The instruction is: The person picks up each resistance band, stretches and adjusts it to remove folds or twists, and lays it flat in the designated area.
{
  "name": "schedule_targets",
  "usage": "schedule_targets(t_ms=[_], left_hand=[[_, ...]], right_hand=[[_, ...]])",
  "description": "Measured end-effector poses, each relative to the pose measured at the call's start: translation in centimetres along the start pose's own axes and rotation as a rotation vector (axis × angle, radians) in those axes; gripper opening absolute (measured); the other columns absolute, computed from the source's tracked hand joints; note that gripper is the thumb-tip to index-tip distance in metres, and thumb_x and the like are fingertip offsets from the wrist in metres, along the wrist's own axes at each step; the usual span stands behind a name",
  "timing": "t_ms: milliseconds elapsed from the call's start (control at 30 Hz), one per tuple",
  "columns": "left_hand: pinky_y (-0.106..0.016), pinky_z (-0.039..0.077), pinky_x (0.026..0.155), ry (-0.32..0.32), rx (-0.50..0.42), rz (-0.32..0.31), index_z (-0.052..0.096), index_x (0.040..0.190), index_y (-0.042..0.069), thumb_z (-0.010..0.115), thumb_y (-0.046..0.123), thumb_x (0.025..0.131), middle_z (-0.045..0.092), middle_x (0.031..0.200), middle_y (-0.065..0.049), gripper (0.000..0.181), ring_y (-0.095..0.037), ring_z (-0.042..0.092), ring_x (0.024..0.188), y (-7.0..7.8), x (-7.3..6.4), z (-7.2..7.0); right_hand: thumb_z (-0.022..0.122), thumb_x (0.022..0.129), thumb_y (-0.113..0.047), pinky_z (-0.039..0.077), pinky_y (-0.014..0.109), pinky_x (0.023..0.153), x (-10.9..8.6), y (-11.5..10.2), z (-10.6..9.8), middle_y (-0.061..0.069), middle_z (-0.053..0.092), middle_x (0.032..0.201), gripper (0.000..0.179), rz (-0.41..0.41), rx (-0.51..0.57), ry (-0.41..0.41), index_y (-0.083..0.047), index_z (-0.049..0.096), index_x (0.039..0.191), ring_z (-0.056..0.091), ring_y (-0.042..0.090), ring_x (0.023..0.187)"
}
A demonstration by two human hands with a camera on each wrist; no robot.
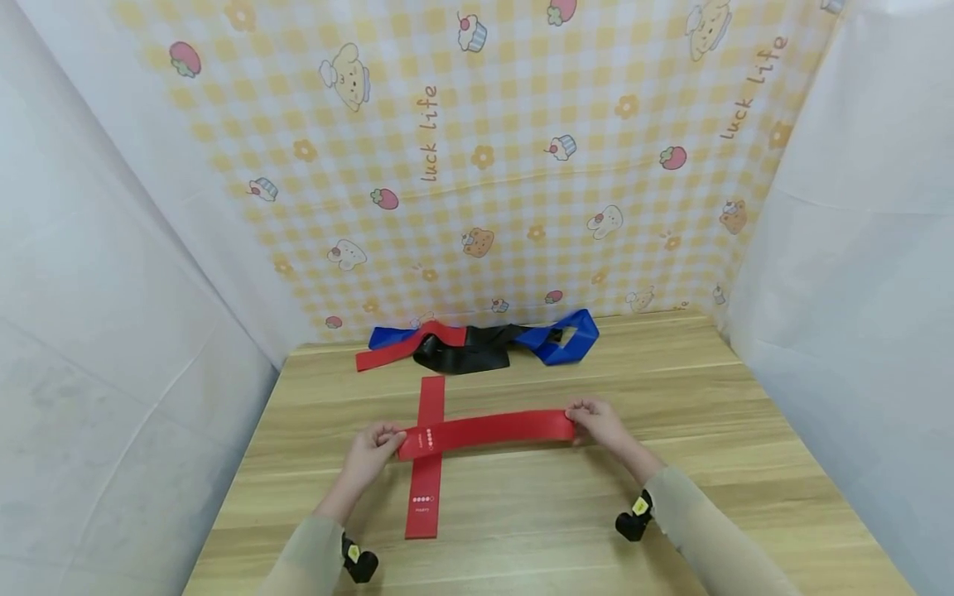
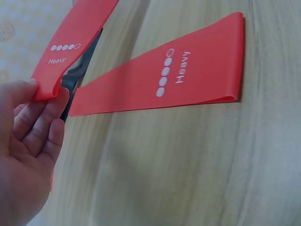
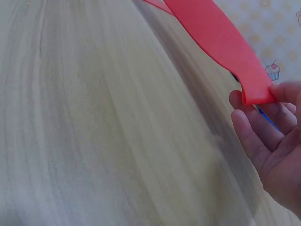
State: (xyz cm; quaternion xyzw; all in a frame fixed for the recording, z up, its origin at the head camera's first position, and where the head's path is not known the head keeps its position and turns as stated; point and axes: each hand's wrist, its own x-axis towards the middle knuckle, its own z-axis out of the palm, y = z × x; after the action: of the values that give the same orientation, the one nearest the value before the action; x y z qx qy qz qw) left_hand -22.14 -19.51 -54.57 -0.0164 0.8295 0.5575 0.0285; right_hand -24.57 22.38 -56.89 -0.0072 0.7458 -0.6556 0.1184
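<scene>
A red resistance band (image 1: 492,430), printed "Heavy" near its left end, is stretched out flat between both hands above the table. My left hand (image 1: 375,449) pinches its left end between thumb and fingers. At the other end, my right hand (image 1: 594,420) pinches the looped fold, seen closely in the right wrist view (image 3: 277,127). Beneath the held band, a second red resistance band (image 1: 425,488) lies flat on the wood, running away from me and crossed by the first. Its "Heavy" print and folded near end show in the left wrist view.
Along the table's back edge lies a tangle of bands: a red one (image 1: 383,356), a black one (image 1: 469,359) and blue ones (image 1: 570,348). Behind stands a yellow checked cloth (image 1: 477,182). White sheets (image 1: 857,207) hang on both sides of the wooden table (image 1: 537,521).
</scene>
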Motion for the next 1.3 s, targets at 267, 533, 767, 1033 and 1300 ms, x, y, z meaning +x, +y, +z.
schedule_targets(t_ms=[267,533,767,1033,1300], left_hand=[[-0.026,0.046,0.053,-0.038,-0.027,-0.101,0.065,0.099,0.001,0.066,0.011,0.093,0.064,0.073,-0.006,0.012,-0.017,0.054,0.063,-1.1,-0.1,0.5],[-0.023,0.043,0.054,-0.02,0.01,-0.098,0.065,0.098,-0.001,0.066,0.01,0.093,0.065,0.074,-0.005,0.013,-0.014,0.053,0.064,-2.2,-0.3,1.1],[-0.023,0.044,0.057,-0.015,0.041,-0.123,0.065,0.099,-0.001,0.066,0.011,0.092,0.066,0.075,-0.005,0.014,-0.015,0.055,0.067,-2.6,-0.5,1.6],[-0.022,0.043,0.055,-0.017,0.054,-0.107,0.064,0.096,-0.002,0.064,0.009,0.093,0.063,0.072,-0.005,0.011,-0.014,0.053,0.064,-2.8,-0.4,1.9],[-0.023,0.044,0.055,-0.013,0.065,-0.106,0.065,0.094,-0.002,0.065,0.009,0.092,0.064,0.072,-0.004,0.011,-0.014,0.053,0.064,-2.7,-0.4,2.1]], right_hand=[[0.056,0.096,-0.008,0.057,0.035,0.06,0.0,1.1,0.1,0.009,0.064,0.083,0.024,0.054,-0.033,-0.003,0.013,0.058,0.108,0.062,0.017,0.068],[0.057,0.096,-0.007,0.057,0.036,0.059,-0.1,0.6,0.0,0.009,0.065,0.081,0.023,0.054,-0.078,-0.048,0.013,0.058,0.107,0.062,0.018,0.066],[0.059,0.095,-0.008,0.055,0.033,0.055,0.9,1.7,0.2,0.007,0.066,0.076,0.019,0.076,-0.157,-0.011,0.008,0.062,0.104,0.059,0.015,0.063],[0.06,0.095,-0.008,0.054,0.031,0.051,0.9,1.7,0.3,0.005,0.061,0.068,0.018,0.087,-0.175,-0.015,0.008,0.063,0.103,0.055,0.014,0.054],[0.07,0.086,-0.007,0.055,0.032,0.058,0.6,1.1,-0.1,0.006,0.067,0.084,0.038,0.085,-0.185,-0.132,0.01,0.058,0.118,0.06,0.015,0.063]])
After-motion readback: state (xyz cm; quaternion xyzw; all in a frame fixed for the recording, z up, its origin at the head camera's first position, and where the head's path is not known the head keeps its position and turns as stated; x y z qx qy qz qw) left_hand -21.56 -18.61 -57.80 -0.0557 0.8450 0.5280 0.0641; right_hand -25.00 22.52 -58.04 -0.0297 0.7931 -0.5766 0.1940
